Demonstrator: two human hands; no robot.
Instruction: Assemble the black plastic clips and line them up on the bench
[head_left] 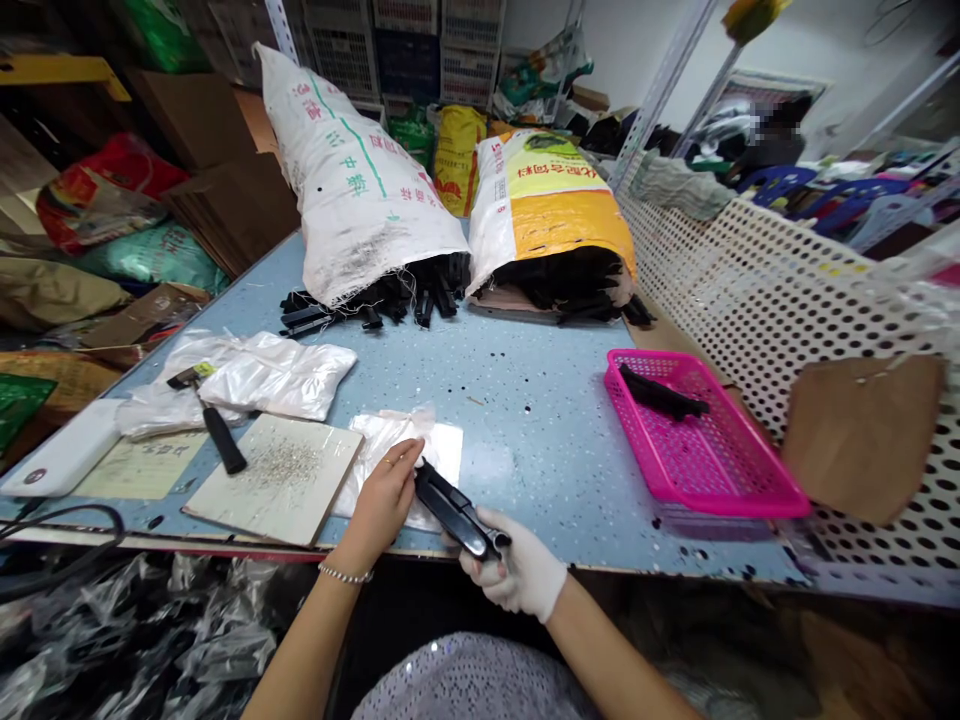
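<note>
My right hand [517, 565], in a white glove, grips a long black plastic part [457, 510] over the front edge of the table. The part tilts up and left, its far end close to the fingers of my left hand [390, 490]. That hand is bare, with a ring and a beaded bracelet, and its fingers are closed at a thin clear plastic bag [416, 425]. The bag lies on a stack of similar bags [360, 500]. How much of the bag is between the fingers is partly hidden.
A pink basket [712, 500] at right holds a black part [664, 392]. Two woven sacks [375, 200] spill black parts at the back. Left lie a hammer [217, 430], a board [300, 500], plastic bags [277, 375] and a white device [67, 450]. Someone sits far right.
</note>
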